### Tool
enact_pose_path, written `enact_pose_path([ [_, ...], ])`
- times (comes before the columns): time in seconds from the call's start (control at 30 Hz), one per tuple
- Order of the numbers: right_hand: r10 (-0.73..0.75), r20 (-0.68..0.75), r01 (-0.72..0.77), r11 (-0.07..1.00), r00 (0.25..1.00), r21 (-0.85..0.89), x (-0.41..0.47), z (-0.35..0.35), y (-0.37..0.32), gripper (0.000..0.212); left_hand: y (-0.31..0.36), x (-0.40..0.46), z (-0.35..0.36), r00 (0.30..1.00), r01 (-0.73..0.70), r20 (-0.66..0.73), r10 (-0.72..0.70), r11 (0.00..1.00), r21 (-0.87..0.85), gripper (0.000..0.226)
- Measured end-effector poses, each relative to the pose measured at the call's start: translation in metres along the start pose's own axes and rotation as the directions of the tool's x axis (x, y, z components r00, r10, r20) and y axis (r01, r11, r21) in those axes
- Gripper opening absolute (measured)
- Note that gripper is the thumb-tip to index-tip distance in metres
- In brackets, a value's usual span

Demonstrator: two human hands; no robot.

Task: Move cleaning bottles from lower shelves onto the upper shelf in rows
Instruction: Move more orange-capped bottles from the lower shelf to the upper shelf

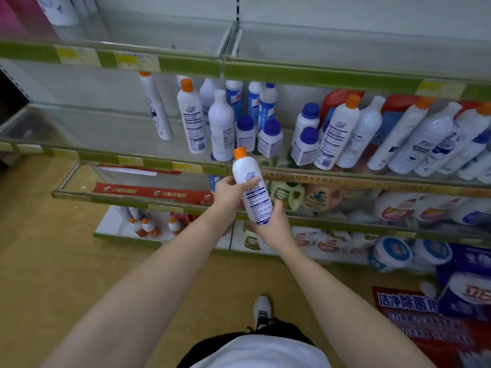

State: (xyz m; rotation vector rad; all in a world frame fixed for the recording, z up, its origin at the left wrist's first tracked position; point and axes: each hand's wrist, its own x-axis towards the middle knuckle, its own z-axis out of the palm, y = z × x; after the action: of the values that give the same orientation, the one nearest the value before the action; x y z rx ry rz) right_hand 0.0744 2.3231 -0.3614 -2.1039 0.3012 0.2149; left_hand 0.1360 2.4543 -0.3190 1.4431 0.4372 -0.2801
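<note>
White plastic with an orange cap: the bottle (251,185) is held in front of the shelving, tilted a little, cap up and leaning to the left. Both hands have it. The left hand (230,191) grips the upper body from the left, thumb across the label side; the right hand (268,221) cups the base and lower body from below, fingers curled round it. It hangs in the air, touching no shelf.

Above and beyond the hands runs the upper shelf (164,63), its green front rail carrying yellow price tags. Behind that rail the deck looks bare apart from a few white bottles (62,9) far up to the left. Just beyond the hands, on the shelf below it, stand more bottles with orange caps (191,118) and small ones with blue caps (270,138).

To do the lift well, I would let the right hand take the weight under the base and use the left only to steer. Raise the base clear over the front rail before pushing in, or it may catch and tip. Set it upright, well back, at one end, so later bottles can line up beside it. Turn the label forward before letting go.
</note>
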Motion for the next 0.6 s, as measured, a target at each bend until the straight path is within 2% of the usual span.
enact_pose_path([
  [0.13,-0.056,-0.118,0.032,0.981,0.991,-0.192,-0.025,0.007,0.006,0.081,-0.013,-0.012,-0.001,0.998,0.022,0.055,-0.021,1.000,-0.002,0.048],
  [0.27,-0.039,-0.171,0.007,0.982,0.984,-0.187,-0.044,0.004,0.011,0.073,-0.020,-0.024,0.002,0.988,-0.003,0.157,0.004,1.000,-0.007,0.046],
  [0.4,0.015,-0.096,-0.015,1.000,0.995,0.005,-0.051,-0.009,0.002,0.059,-0.022,-0.026,0.001,0.981,0.010,0.195,-0.006,1.000,-0.022,0.055],
  [0.6,0.051,0.044,-0.062,0.946,0.998,0.317,-0.046,-0.027,-0.013,0.060,-0.002,-0.028,-0.001,0.976,0.101,0.206,-0.076,0.988,-0.113,0.058],
])
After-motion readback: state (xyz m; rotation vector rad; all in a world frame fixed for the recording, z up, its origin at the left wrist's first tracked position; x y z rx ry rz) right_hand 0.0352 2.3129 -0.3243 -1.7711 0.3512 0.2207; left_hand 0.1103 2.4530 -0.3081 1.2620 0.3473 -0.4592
